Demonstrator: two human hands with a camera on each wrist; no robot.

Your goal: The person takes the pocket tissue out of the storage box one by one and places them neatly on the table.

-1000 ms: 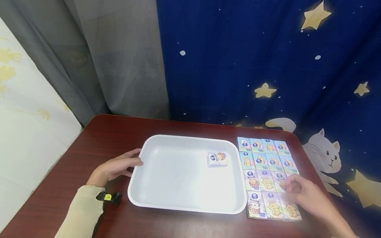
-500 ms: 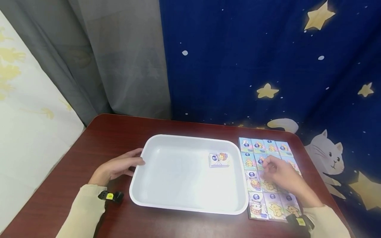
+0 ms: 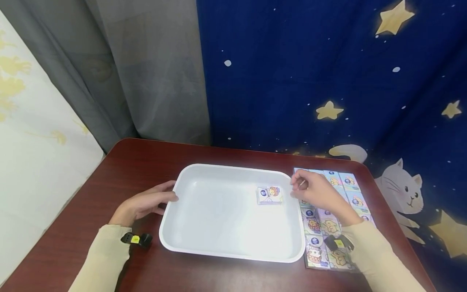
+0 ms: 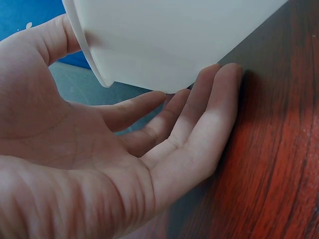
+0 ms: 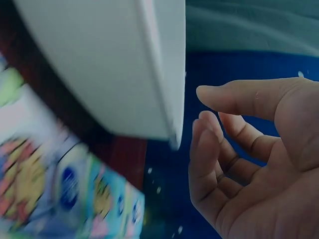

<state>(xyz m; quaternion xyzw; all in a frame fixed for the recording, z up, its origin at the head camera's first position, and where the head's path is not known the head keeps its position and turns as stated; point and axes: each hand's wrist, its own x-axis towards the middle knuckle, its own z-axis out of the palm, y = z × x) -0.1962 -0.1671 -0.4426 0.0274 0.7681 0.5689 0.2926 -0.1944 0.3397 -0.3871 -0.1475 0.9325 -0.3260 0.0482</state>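
Note:
A white rectangular tray lies on the table. My left hand holds its left rim; in the left wrist view the thumb hooks over the rim and the fingertips meet the outer wall low down. One small cartoon-printed pack, like pocket tissues, lies inside the tray near its right end. My right hand is at the tray's upper right rim, over the rows of packs. In the right wrist view its thumb and bent fingers stand apart beside the rim with nothing between them.
The packs lie in tight rows right of the tray, blue ones at the back and purple ones in front, partly hidden by my right arm. The dark red wooden table ends at grey and star-printed blue curtains.
My right hand has moved left and away from me, from the right side of the pack rows to the tray's right rim. My left hand stays at the left rim.

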